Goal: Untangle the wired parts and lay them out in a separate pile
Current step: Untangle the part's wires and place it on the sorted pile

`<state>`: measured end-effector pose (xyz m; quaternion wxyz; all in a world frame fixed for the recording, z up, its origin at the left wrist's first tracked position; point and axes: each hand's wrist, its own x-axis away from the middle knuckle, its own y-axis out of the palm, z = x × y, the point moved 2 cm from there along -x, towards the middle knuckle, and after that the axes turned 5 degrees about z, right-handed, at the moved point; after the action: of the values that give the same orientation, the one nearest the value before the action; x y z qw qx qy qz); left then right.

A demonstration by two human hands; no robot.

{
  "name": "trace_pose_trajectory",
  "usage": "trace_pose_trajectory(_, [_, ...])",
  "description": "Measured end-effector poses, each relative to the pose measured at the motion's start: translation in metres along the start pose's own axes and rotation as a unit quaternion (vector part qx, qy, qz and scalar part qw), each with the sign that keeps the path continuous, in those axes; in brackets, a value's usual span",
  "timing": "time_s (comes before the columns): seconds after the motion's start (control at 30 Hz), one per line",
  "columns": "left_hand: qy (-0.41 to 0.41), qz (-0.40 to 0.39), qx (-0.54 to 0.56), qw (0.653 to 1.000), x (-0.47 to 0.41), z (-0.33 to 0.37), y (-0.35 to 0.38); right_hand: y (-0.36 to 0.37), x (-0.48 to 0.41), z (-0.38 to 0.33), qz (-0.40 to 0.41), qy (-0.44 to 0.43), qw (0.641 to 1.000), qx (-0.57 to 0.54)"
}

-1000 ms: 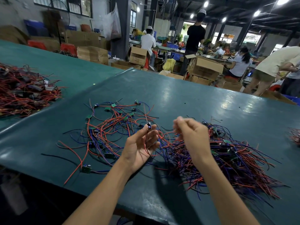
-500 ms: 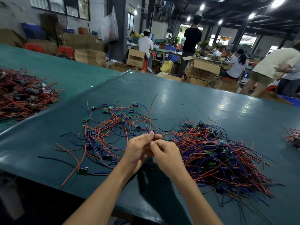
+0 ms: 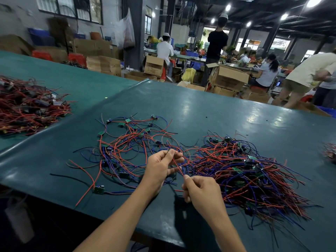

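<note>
A dense tangle of red and blue wired parts (image 3: 251,171) lies on the green table to the right. A looser spread pile of wired parts with small green boards (image 3: 127,142) lies to the left of it. My left hand (image 3: 160,168) pinches the small dark part at the top end of one wired part (image 3: 177,165). My right hand (image 3: 201,190) pinches the lower end of that part's red and blue wires, which stretch between the two hands above the gap between the piles.
The green table (image 3: 200,110) has its near edge just below my forearms. Another heap of red wires (image 3: 27,108) sits far left, and a small wire heap (image 3: 330,151) at the right edge. Cardboard boxes (image 3: 227,79) and standing people fill the background.
My hands were together at the part half a second ago. The right hand has since slid down and toward me along the wires, pulling them straight; the left hand stays up holding the part.
</note>
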<state>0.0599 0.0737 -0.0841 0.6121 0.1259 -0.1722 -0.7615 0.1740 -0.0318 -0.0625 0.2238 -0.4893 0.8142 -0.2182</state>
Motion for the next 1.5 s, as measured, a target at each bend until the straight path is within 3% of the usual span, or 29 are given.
trace_pose_trajectory(0.23, [0.005, 0.037, 0.001, 0.999, -0.001, 0.003, 0.003, -0.01, 0.006, 0.023, -0.003, 0.095, 0.994, -0.059])
trace_pose_trajectory(0.47, [0.007, 0.056, 0.035, 0.998, -0.003, 0.004, 0.0, -0.01, 0.009, 0.025, 0.011, 0.078, 0.993, -0.084])
trace_pose_trajectory(0.63, [-0.042, 0.025, 0.143, 0.989, -0.006, 0.006, -0.004, -0.012, 0.019, 0.027, 0.04, 0.025, 0.992, -0.118])
trace_pose_trajectory(0.73, [-0.072, 0.018, 0.263, 0.962, -0.009, 0.012, -0.013, -0.015, 0.021, 0.029, 0.048, 0.02, 0.989, -0.138])
trace_pose_trajectory(0.8, [-0.081, -0.003, 0.277, 0.957, -0.011, 0.016, -0.016, -0.015, 0.022, 0.03, 0.051, 0.025, 0.987, -0.151])
trace_pose_trajectory(0.87, [-0.081, -0.033, 0.193, 0.977, -0.011, 0.019, -0.009, -0.015, 0.023, 0.03, 0.047, 0.02, 0.988, -0.146])
trace_pose_trajectory(0.97, [-0.038, -0.084, -0.04, 0.995, -0.012, 0.028, 0.014, -0.014, 0.022, 0.031, 0.052, 0.014, 0.989, -0.137])
trace_pose_trajectory(1.07, [0.062, -0.156, -0.242, 0.956, -0.011, 0.049, 0.048, -0.014, 0.021, 0.032, 0.065, 0.013, 0.988, -0.139])
trace_pose_trajectory(1.13, [0.142, -0.197, -0.319, 0.916, -0.009, 0.063, 0.071, -0.015, 0.021, 0.032, 0.069, 0.007, 0.988, -0.139])
trace_pose_trajectory(1.27, [0.21, -0.257, -0.338, 0.881, -0.004, 0.079, 0.097, -0.016, 0.022, 0.034, 0.059, 0.008, 0.987, -0.148])
trace_pose_trajectory(1.5, [0.197, -0.273, -0.247, 0.909, -0.002, 0.082, 0.088, -0.015, 0.023, 0.033, 0.042, 0.018, 0.987, -0.155])
